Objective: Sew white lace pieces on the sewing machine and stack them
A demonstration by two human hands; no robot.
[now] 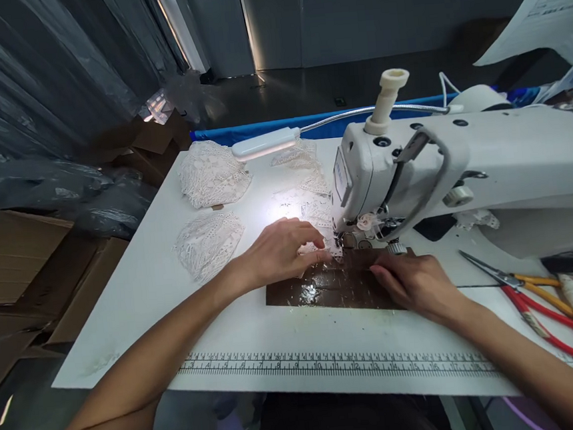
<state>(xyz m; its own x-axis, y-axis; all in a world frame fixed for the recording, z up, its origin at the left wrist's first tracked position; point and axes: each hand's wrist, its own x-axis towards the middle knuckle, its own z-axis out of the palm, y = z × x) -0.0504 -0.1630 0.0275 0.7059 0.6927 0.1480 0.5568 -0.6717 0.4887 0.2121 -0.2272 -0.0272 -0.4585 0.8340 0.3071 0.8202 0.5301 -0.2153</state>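
A strip of white lace (335, 245) runs under the needle area of the white sewing machine (402, 164). Left of the needle, my left hand (287, 252) is closed, thumb and forefinger pinching the lace's edge. My right hand (417, 284) is closed on the other side, its thumb and fingertips together low over a shiny brown sheet (318, 289). What those fingertips hold, if anything, is too small to make out. The brown sheet lies flat in front of the needle, partly beneath both hands. More lace (307, 173) trails behind the needle under the lamp light.
Two lace bundles (213, 174) lie on the white table (139, 308) at left. A white lamp (266, 143) reaches over from the machine. Red-handled scissors (552, 325) and yellow-handled scissors (544, 289) rest at right. A printed ruler (330, 365) follows the front edge. Cardboard boxes (19, 258) stand left.
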